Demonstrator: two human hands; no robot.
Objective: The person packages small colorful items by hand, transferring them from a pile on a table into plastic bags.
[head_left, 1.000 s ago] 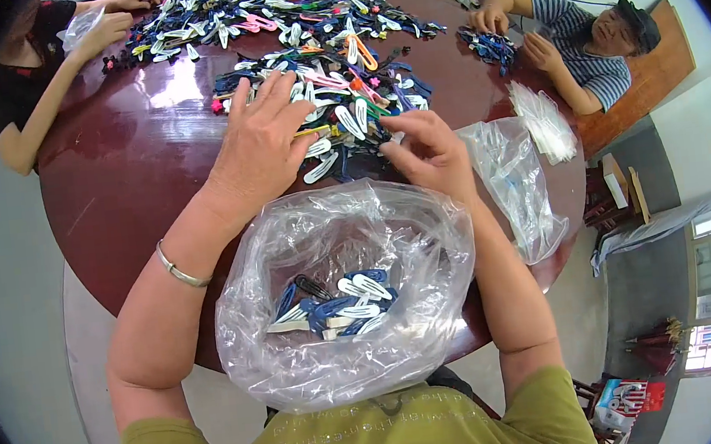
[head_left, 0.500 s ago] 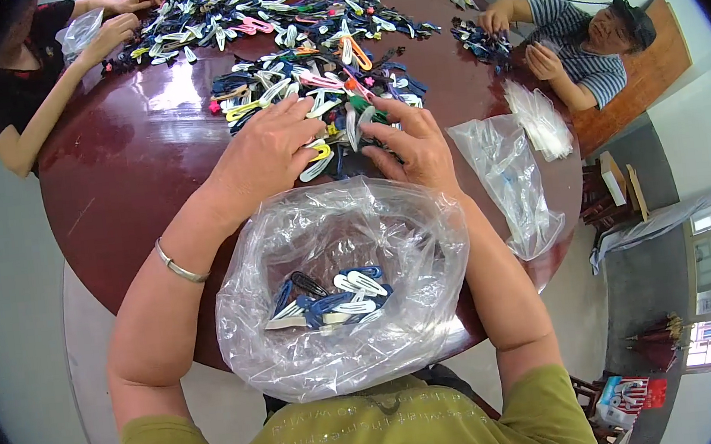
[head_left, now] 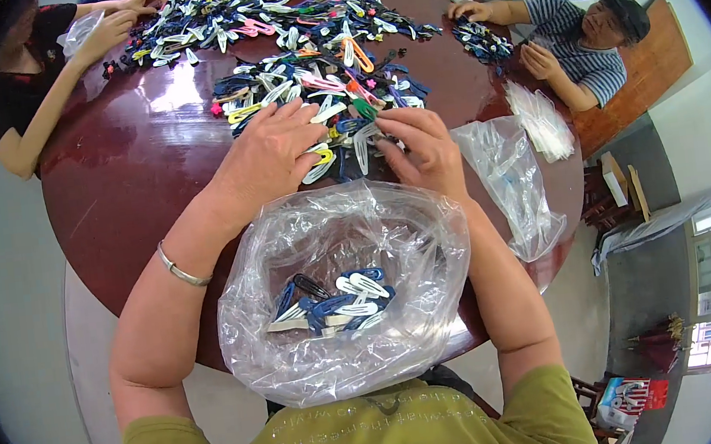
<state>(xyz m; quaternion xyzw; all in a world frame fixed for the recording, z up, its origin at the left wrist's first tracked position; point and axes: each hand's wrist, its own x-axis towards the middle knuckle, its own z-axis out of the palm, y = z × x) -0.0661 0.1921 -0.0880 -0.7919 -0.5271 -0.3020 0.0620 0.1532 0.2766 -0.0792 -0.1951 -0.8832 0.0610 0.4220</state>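
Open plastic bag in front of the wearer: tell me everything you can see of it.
The bag is clear, colourless and glossy, apparently thin plastic film, heavily crinkled. Its wide, roughly round mouth faces up. Inside lies a small heap of hair clips, mostly navy and white, one black. It sits between the forearms, overlapping the near edge of the table; what supports it is hidden. Neither hand grips it. Whether its right side touches the right forearm is unclear.

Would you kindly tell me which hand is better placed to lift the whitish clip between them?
Probably the right hand: its fingertips are right at that whitish clip, while the left hand lies palm down over the hair clip pile, farther off.
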